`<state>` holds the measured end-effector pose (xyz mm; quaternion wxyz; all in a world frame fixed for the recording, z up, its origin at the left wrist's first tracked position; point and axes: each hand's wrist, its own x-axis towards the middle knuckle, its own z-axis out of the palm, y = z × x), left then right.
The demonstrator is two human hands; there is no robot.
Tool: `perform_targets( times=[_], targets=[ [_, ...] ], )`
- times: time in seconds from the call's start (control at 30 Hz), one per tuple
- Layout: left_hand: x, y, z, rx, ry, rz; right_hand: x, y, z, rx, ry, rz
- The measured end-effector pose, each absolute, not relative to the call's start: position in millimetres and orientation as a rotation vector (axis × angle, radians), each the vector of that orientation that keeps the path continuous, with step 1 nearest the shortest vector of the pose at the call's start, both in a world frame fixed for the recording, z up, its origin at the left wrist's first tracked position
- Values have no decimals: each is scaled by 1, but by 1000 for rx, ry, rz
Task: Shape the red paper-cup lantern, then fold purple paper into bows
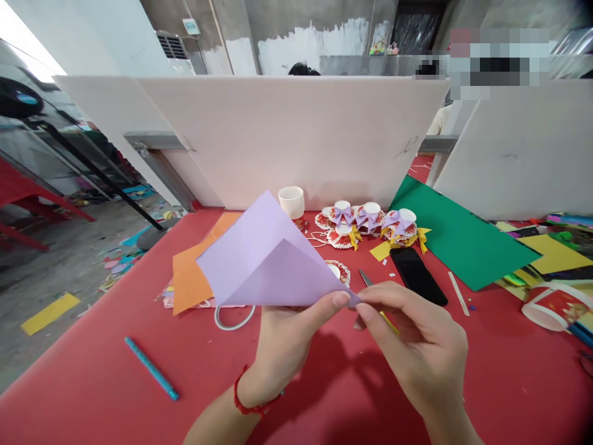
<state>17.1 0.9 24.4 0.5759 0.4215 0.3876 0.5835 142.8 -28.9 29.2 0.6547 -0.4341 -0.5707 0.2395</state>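
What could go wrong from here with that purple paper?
The folded light-purple paper sheet could crease or tear where the left hand and right hand pinch near its narrow corner.

A pointed grey metal blade shows just beyond the right hand, so a finger might get nicked; I can't tell whether the blade is held or lying.

Swung forward, the sheet might knock the round white stacked cups behind it.

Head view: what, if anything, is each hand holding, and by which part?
The right hand pinches the purple paper at its right-hand tip; the left hand holds its lower edge close by.
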Motion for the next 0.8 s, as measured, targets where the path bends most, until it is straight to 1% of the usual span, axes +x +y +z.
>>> perform_targets(
  times=[0.27, 0.37, 0.5, 0.8],
  targets=[
    [20, 0, 21, 884, 909, 1348, 149, -26, 20, -930, -1400, 345],
    [21, 3, 21, 820, 925, 1392, 152, -26, 22, -956, -1424, 385],
    [20, 4, 21, 877, 954, 1397, 153, -23, 24, -995, -1462, 472],
    [27, -2, 21, 975, 1014, 1374, 150, -20, 22, -918, -1357, 464]
  ],
)
